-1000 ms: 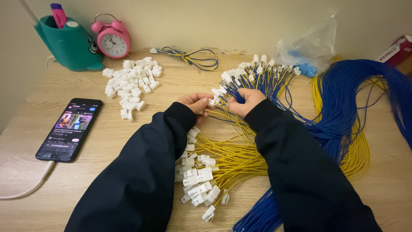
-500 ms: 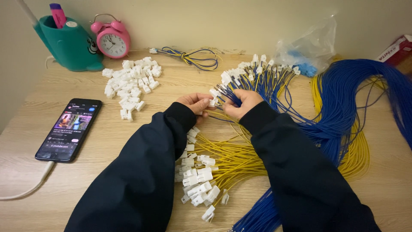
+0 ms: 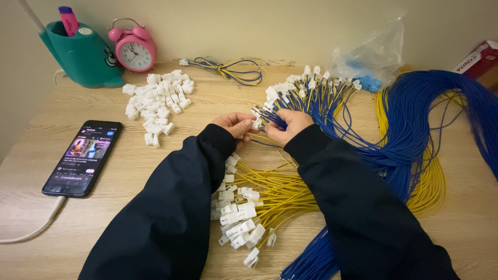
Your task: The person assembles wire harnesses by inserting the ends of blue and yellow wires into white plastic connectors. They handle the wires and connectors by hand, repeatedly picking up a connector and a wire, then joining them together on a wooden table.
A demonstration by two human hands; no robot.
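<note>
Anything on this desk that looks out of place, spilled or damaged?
Nothing looks damaged or spilled. The loose white connectors lie in a pile and the blue wires sprawl in loops, but both sit on the desk. The only stray item is a phone with its screen lit, left of the left hand.

The red cardboard box (image 3: 480, 61) is cut off at the right edge. Contents of the clear plastic bag (image 3: 371, 52) appear blue, otherwise indistinct.

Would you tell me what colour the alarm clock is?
Pink, with a white face; the alarm clock shows in the head view.
</note>
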